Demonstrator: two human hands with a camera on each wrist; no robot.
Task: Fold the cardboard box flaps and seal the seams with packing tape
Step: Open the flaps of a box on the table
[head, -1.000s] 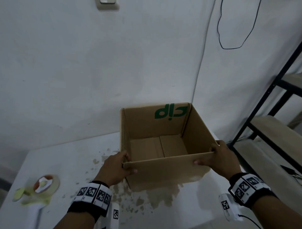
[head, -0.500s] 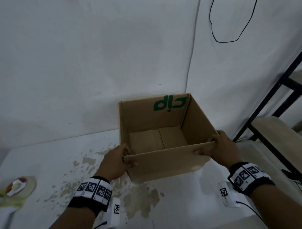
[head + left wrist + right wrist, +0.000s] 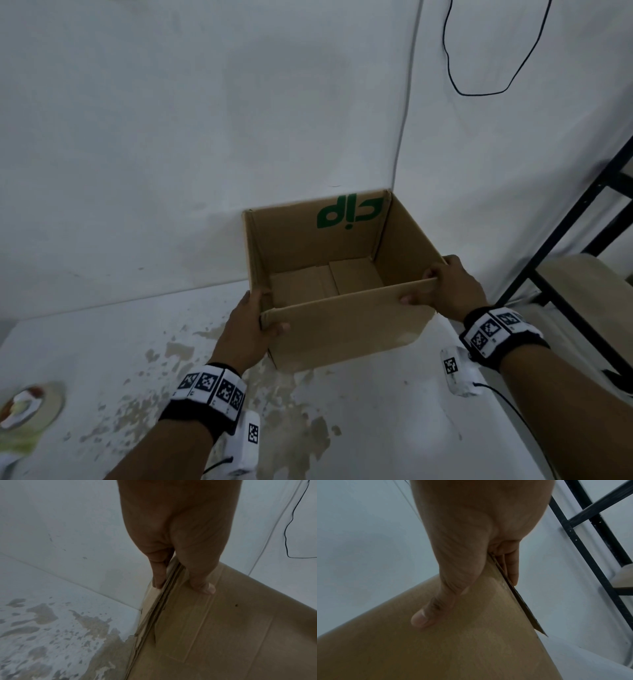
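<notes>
Both hands are holding the cardboard box between them by its near wall: the left hand is pinching the near-left corner, thumb on the outer face and fingers over the rim, and the right hand is gripping the near-right corner the same way. The box is sitting on the bench just ahead of the wrists, its far wall close to the white wall beyond the fingers.

It is standing mouth-up, and the long axis seems to run from one hand across to the other — the green logo on the far inner wall reads upside down. The floor flaps are lying folded inside (I cannot tell whether they are taped).

The risk, I judge, is buckling: pinching thin single walls at the corners may be skewing the box, or creasing an edge. The tape roll is sitting well left of the left hand — reaching for it means letting go.
</notes>
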